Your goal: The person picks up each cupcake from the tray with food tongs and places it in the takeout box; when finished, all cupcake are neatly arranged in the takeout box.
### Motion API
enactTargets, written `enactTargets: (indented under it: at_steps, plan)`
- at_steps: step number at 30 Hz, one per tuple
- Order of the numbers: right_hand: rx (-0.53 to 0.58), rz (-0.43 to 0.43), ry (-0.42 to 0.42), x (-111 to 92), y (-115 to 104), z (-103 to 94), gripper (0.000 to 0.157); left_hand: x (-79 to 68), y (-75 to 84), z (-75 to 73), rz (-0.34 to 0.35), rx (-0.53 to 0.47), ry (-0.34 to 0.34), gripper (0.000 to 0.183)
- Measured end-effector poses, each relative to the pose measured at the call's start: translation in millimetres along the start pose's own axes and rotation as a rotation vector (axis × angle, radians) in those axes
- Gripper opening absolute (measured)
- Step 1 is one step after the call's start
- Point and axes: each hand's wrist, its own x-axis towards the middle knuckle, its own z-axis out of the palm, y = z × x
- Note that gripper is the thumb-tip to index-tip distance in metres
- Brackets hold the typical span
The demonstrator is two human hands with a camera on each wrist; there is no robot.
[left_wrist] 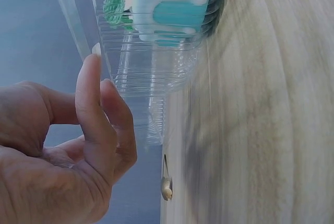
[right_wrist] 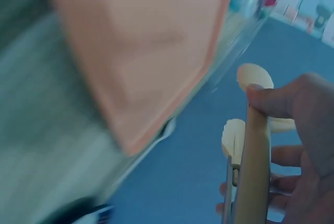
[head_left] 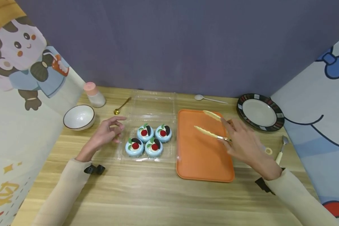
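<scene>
My right hand point(head_left: 244, 146) grips a pair of food tongs point(head_left: 207, 132) with cream-coloured tips, which stand apart above the orange tray point(head_left: 204, 160). In the right wrist view, the thumb lies along the tongs' handle point(right_wrist: 253, 166). My left hand point(head_left: 105, 133) is at the left side of a clear plastic box point(head_left: 169, 153), its fingers loosely bent and fingertips right at the rim, as the left wrist view shows. Inside the box sit several light-blue cupcakes point(head_left: 153, 147), each topped with a red berry, green leaves and a dark biscuit. The box's lid point(head_left: 152, 105) is folded back.
At the back left stand a white bowl point(head_left: 79, 117) and a pink-capped bottle point(head_left: 94, 95), with a small golden spoon point(head_left: 117, 111) nearby. A white spoon point(head_left: 210, 99) lies behind the tray. To the right are dark-rimmed plates point(head_left: 261, 112) and a fork-like utensil point(head_left: 282, 150).
</scene>
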Motion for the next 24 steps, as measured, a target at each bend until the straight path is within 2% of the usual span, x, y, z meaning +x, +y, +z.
enactTargets:
  at_steps: [9,13,17,21,24]
  plan:
    - [0.089,0.379,-0.041,-64,42,20.8,0.073,0.0,0.6,-0.2,0.009,0.009,-0.004,0.049]
    - [0.12,0.46,-0.052,-86,53,34.4,0.077,-1.0,0.7,-1.1,0.008,0.008,-0.007,0.05]
    - [0.142,0.531,-0.093,-103,56,43.8,0.091,-2.0,1.6,-0.5,0.003,0.009,-0.012,0.05]
    - [0.146,0.613,-0.145,-111,54,48.4,0.099,-1.9,1.9,-0.1,0.007,0.016,-0.011,0.049]
    - [0.146,0.655,-0.185,-113,52,51.1,0.098,-2.5,1.2,-0.4,0.009,0.022,-0.003,0.049]
